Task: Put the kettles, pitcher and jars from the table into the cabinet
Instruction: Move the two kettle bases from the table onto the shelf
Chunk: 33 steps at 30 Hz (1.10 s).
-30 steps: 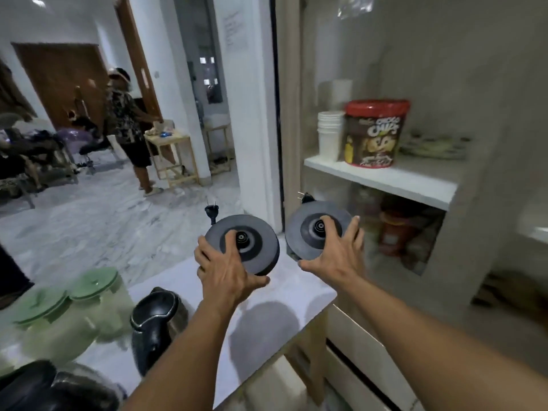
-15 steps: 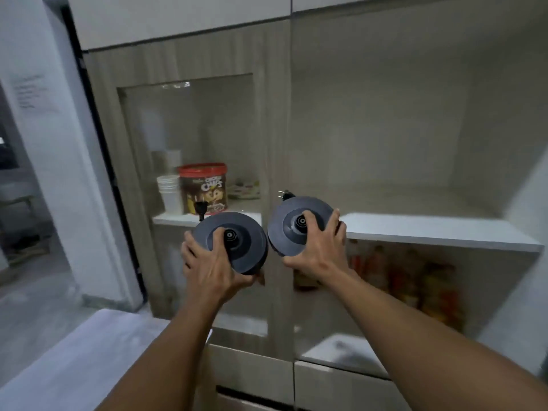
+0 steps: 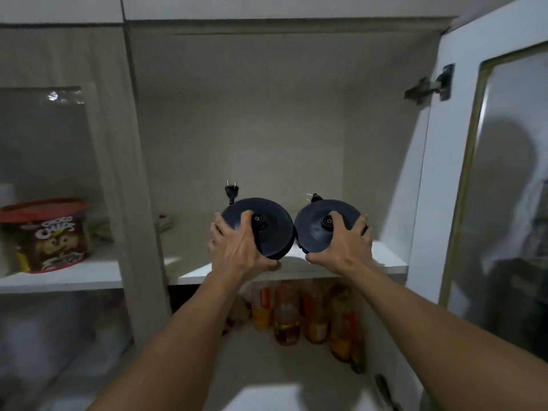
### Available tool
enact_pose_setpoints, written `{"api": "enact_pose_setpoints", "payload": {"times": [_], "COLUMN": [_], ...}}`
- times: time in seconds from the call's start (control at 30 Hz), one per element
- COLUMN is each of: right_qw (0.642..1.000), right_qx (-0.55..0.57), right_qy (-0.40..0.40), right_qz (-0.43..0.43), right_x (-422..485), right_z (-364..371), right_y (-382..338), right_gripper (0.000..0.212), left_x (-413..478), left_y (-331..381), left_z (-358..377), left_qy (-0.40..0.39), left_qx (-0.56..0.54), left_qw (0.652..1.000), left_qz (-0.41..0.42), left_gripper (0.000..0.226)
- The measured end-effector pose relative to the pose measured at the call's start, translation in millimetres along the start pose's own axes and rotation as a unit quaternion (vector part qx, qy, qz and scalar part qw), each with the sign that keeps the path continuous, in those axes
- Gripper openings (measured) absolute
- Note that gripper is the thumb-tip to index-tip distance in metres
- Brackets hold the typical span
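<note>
Two dark round kettle bases are held tilted, faces toward the camera, edges touching, just above the front of the middle shelf [image 3: 385, 259]. The left hand [image 3: 237, 247] is clenched around the left base [image 3: 274, 229]; the right hand [image 3: 344, 247] clasps the right base [image 3: 314, 232]. A plug stands up behind each: left plug [image 3: 230, 189], right plug [image 3: 313, 198].

Change noted: a second ago both bases were over the table, beside the kettle and green-lidded jars; half a second ago they were short of the cabinet front; now they are inside the open compartment. Judgement: release onto the shelf is imminent, but kettles, pitcher and jars are out of view, so the bulk of the task appears outstanding.

Containers:
- Middle shelf: bare apart from a small blurred item at far left.
- Lower shelf: several bottles [image 3: 286, 315] of amber liquid, standing close together.
- Left compartment, behind glass: a red-lidded cereal tub [image 3: 44, 235].
- Right door [image 3: 439, 179] stands open.
</note>
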State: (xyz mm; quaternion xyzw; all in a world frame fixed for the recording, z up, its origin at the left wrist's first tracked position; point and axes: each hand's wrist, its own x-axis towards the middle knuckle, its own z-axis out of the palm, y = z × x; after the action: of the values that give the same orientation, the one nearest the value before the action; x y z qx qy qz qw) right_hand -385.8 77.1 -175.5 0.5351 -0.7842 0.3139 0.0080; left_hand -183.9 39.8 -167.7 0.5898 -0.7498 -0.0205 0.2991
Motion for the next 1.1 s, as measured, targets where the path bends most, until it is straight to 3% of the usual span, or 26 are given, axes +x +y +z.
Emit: {"api": "enact_pose_setpoints", "payload": {"times": [0.2, 0.5, 0.67, 0.93, 1.1], "right_qw": [0.999, 0.992, 0.986, 0.975, 0.972], "right_qx": [-0.019, 0.000, -0.020, -0.021, -0.031], "right_qy": [-0.047, -0.108, -0.143, -0.197, -0.210], "right_qz": [0.018, 0.064, 0.079, 0.098, 0.100], "right_x": [70, 151, 192, 245, 261], "right_z": [-3, 42, 74, 121, 134], "right_y": [40, 56, 52, 56, 58], "right_gripper": [0.115, 0.119, 0.115, 0.125, 0.130], "left_x": [65, 150, 190, 242, 256], "left_y": [37, 23, 4, -25, -39], "left_z": [43, 90, 116, 151, 163], "left_qy": [-0.066, -0.143, -0.195, -0.303, -0.333], "left_qx": [0.026, 0.015, 0.060, 0.030, -0.002], "left_qw": [0.997, 0.985, 0.977, 0.950, 0.942], "left_qz": [-0.044, -0.095, -0.067, -0.066, -0.045], "left_gripper": [0.120, 0.115, 0.131, 0.146, 0.138]}}
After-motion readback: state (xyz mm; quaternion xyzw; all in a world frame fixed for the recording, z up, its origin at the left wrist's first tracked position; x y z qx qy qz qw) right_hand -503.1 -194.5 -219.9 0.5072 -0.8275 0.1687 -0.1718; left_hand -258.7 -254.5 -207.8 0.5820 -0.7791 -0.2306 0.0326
